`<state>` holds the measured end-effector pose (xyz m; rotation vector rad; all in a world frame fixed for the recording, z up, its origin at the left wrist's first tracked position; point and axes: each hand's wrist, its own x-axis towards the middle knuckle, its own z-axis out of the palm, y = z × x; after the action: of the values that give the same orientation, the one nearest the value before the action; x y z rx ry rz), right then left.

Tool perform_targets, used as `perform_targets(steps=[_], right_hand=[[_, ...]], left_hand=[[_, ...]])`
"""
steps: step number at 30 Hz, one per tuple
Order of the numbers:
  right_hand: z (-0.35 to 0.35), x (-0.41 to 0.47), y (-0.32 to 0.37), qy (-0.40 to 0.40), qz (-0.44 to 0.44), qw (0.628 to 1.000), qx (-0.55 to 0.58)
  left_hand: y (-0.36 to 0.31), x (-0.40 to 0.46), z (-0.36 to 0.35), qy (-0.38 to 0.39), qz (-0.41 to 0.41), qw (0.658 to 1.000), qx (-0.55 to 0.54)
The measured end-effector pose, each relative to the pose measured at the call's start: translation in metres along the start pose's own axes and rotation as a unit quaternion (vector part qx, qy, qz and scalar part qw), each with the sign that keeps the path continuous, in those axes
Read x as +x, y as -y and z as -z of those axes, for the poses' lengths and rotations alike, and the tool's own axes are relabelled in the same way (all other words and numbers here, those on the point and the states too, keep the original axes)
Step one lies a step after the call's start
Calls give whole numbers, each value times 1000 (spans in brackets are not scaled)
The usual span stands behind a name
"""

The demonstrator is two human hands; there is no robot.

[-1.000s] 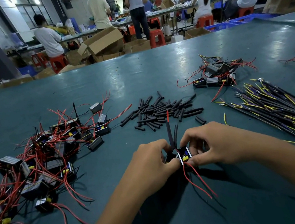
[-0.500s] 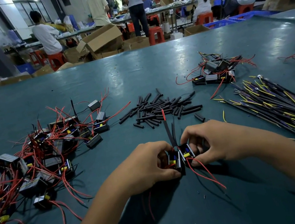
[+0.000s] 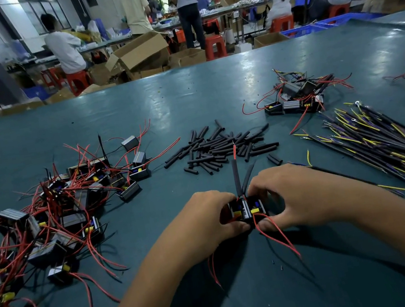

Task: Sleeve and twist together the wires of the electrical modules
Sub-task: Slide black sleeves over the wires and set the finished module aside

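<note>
Black modules point(image 3: 246, 209), two, side by side; left hand point(image 3: 208, 222) grip holds one, right hand point(image 3: 288, 199) other.

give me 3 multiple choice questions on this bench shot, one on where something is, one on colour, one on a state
1. Where does the loose pile of short black sleeve tubes lie?
A. beyond the hands
B. at the table's near edge
C. in a box

2. What colour are the long wires trailing from the two small black modules toward the person?
A. green
B. white
C. red

3. How are those modules held?
A. by the left hand alone
B. left hand and right hand gripping together
C. lying untouched

A: tubes sit farther up the table. C: red strands hang down. B: both hands' fingers curl round them.
</note>
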<state>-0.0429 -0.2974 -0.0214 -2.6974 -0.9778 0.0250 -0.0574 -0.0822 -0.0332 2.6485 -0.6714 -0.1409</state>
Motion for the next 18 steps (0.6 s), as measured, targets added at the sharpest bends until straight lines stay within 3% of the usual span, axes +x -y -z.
perform_targets(steps=[6,18], right_hand=[[-3,2,4,-14,-8,1000,-27],[11,-1,11,57,44,997,-26]], left_hand=[[2,-2,1,10,-17,1000,22],[0,-4,3,32,-20,999,29]])
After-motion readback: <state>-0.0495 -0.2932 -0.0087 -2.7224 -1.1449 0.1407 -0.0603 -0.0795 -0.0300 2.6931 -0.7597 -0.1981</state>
